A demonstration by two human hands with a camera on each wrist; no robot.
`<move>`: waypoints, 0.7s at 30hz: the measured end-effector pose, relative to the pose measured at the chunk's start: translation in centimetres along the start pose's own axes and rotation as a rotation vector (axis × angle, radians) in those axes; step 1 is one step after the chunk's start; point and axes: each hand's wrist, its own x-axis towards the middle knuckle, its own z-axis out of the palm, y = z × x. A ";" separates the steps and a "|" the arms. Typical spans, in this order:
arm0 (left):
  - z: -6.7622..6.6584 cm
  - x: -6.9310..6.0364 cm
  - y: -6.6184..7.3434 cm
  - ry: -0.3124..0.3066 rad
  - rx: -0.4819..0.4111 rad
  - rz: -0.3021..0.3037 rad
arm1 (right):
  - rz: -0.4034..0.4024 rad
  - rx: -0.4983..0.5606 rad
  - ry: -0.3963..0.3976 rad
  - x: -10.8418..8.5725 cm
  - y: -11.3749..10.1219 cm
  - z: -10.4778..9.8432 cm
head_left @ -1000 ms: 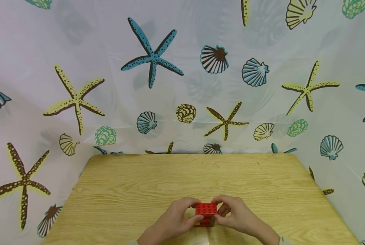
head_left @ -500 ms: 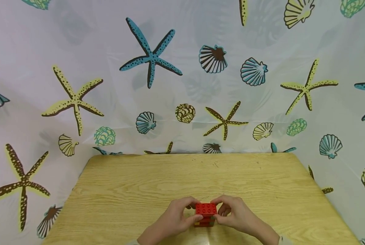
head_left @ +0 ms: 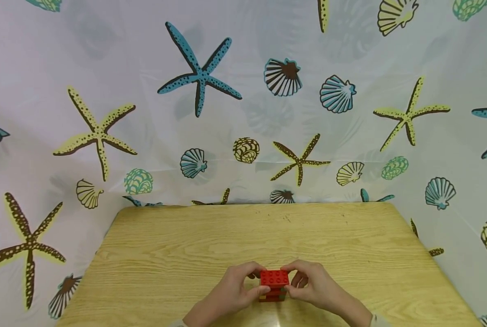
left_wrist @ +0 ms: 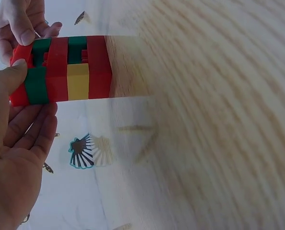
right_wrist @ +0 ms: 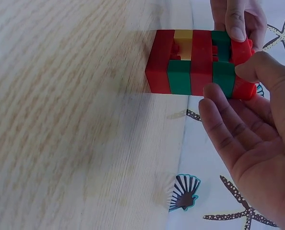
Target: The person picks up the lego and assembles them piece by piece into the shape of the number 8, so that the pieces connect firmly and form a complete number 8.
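A small tower of toy building bricks stands on the wooden table near its front. Its top is a red studded brick (head_left: pixel 274 277). My left hand (head_left: pixel 236 290) pinches that brick at its left end, thumb in front and forefinger behind. At the other end my right hand (head_left: pixel 318 289) pinches the same brick. Below it, the left wrist view has a green brick (left_wrist: pixel 36 86), a red middle brick, a yellow brick (left_wrist: pixel 78 82) and a red bottom brick (left_wrist: pixel 100 67). Gaps show between the smaller bricks. In the right wrist view, a lower green brick (right_wrist: pixel 179 76) faces my right palm.
The wooden table (head_left: pixel 178 245) spreads out behind and to both sides of the tower. A white curtain (head_left: pixel 243 118) printed with starfish and shells surrounds the table at the back and the sides.
Both hands keep their hold on the top red brick, and the tower stays in place. Only the head view has shifted very slightly.
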 end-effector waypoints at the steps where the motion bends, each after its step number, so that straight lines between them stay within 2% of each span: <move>1: 0.0 0.0 0.0 0.000 0.000 0.000 | 0.000 -0.004 0.004 0.0 0.0 0.0; 9: 0.3 -0.3 0.0 0.017 -0.079 -0.054 | 0.008 0.004 0.011 -0.1 -0.2 0.5; 15: 0.5 -0.4 0.1 0.022 -0.111 -0.066 | 0.000 -0.008 0.023 -0.3 -0.2 0.5; 21: 0.5 -0.7 0.0 -0.016 -0.127 -0.133 | 0.001 -0.002 0.021 -0.4 0.0 0.6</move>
